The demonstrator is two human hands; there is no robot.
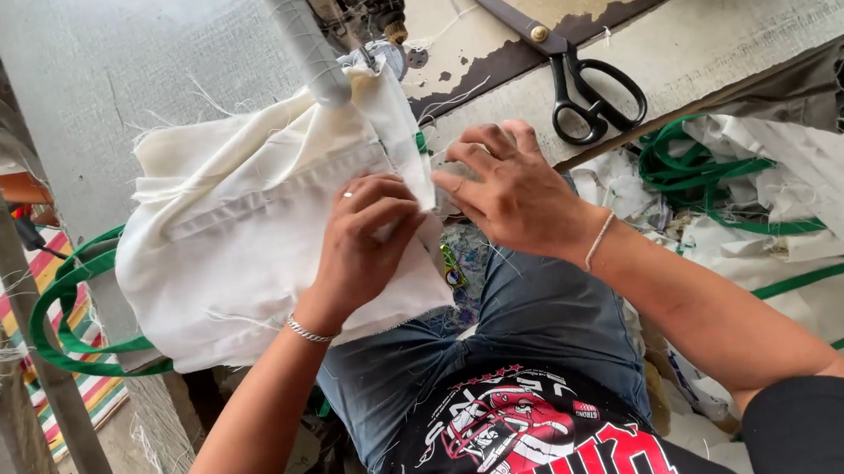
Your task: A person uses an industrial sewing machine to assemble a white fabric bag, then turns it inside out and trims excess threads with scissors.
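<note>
A bundle of cream white cloth (241, 231) with frayed edges lies on the edge of a worn sewing table (707, 34), its folded end fed under the needle area of a sewing machine (365, 21). My left hand (367, 236), with a ring and a thin bracelet, presses and pinches the cloth's folded seam. My right hand (508, 185) rests at the cloth's right edge, fingers curled on the fabric next to the seam. A green strap (73, 325) hangs from the cloth at the left.
Black-handled scissors (570, 75) lie on the table right of the machine. A heap of white cloth pieces with green straps (790, 198) sits at the right. A striped mat (3, 270) lies on the floor at left, behind a wooden post (15, 299).
</note>
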